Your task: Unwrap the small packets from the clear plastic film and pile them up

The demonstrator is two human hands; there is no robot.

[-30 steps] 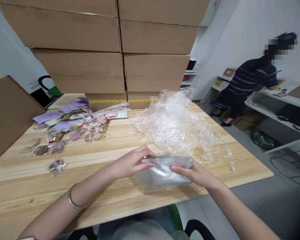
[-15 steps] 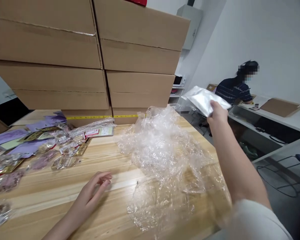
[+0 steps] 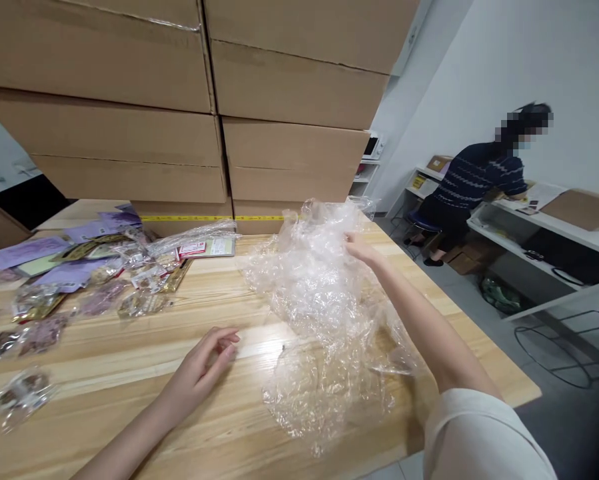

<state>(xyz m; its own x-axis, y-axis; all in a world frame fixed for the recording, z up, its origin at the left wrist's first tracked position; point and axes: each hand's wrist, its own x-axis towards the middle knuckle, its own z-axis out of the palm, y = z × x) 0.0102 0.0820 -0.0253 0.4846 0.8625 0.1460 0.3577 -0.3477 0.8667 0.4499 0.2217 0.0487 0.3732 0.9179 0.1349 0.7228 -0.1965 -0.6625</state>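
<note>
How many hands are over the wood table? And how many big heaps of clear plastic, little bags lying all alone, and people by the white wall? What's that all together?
Hands: 2 (left hand, right hand)
Plastic heap: 1
Lone bag: 1
Person by the wall: 1
Total: 5

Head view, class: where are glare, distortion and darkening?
Head view: glints speckle the clear plastic film, and a sheen marks the tabletop beside the left hand; head view: the stacked boxes lean outward, likely lens distortion; head view: the lower right corner darkens.
</note>
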